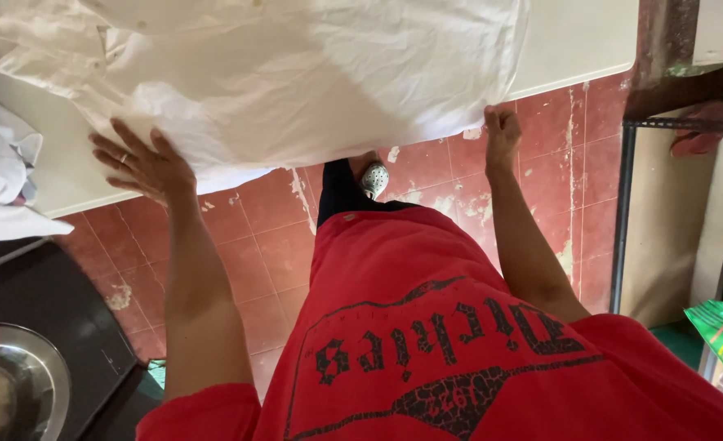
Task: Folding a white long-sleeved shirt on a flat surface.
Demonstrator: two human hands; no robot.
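From the head view: white garment (296, 82) lies spread on the white table (573, 41), hanging over its near edge. Left hand (142, 162) rests flat, fingers wide; right hand (502, 131) pinches the hem. Looks like mid-smoothing; next probably means pulling it taut.

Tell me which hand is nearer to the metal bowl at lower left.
Left. The left hand lies flat on the white cloth, above the metal bowl; the right hand grips the cloth's far right edge.
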